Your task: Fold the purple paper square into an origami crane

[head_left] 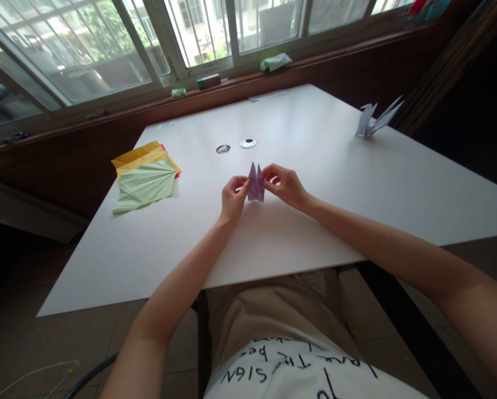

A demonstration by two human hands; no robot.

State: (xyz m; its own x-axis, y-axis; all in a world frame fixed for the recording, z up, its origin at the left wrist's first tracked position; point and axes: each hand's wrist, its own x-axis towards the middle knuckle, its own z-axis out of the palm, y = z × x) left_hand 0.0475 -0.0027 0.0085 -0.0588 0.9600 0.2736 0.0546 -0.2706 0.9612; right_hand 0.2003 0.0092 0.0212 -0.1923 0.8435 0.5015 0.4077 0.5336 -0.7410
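Nearest, shirt [310,377]: white cloth with black handwritten-style lettering, above tan trousers, at the table's near edge.
Table [273,244]: smooth, matt white top, flat and rectangular, seen corner-on.
Left hand [232,197]: fingers curled, thumb and fingertips pinching the left edge of the paper.
Right hand [285,184]: fingers bent, pinching the right edge of the paper near its top.
Paper [256,183]: pale lilac, thin and crisply creased, folded into a narrow shape with two sharp points standing upward; it sits between the two hands, held from both sides, its lower edge at or just above the table top near the middle.
Sheets [145,176]: a loose flat stack well to the left of the hands; the top one is pale green with fan-like creases, over yellow, with a red edge showing.
Discs [235,146]: two small round flat things, shiny, just beyond the hands; what they are I cannot tell.
Crane [375,119]: folded from white paper, angular wings spread, standing near the far right corner, well apart from the hands.
Sill [215,83]: brown ledge under the window, bearing a few small green and dark things.
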